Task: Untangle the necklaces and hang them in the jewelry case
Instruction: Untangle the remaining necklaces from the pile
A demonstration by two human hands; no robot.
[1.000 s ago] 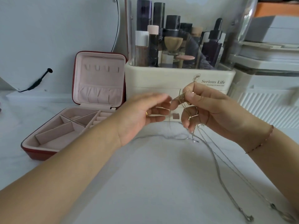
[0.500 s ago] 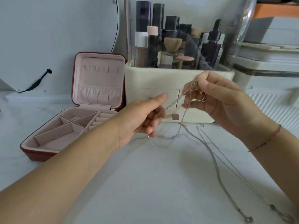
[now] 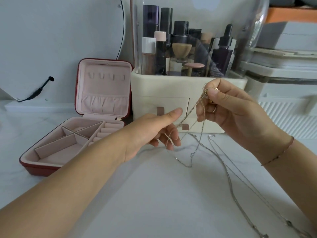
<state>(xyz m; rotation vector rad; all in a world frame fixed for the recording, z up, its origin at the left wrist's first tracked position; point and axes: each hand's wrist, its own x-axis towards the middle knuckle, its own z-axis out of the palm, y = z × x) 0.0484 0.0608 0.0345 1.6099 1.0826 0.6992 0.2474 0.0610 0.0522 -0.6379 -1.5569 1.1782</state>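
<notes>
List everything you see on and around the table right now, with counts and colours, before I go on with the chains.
necklaces: several, exact count unclear, gold and silver; tangled between the hands, silver tails trailing on the table to the lower right
jewelry case: 1, red with pink lining; open, left
organizer: 1, cream with clear cover; behind the hands
bottles: several, mostly dark; inside the organizer
mirror: 1, round, black rim; back left
storage boxes: stacked, white and grey; back right
table: 1, white marble
left hand: fingers curled round a gold strand
right hand: fingers pinch the knot
</notes>
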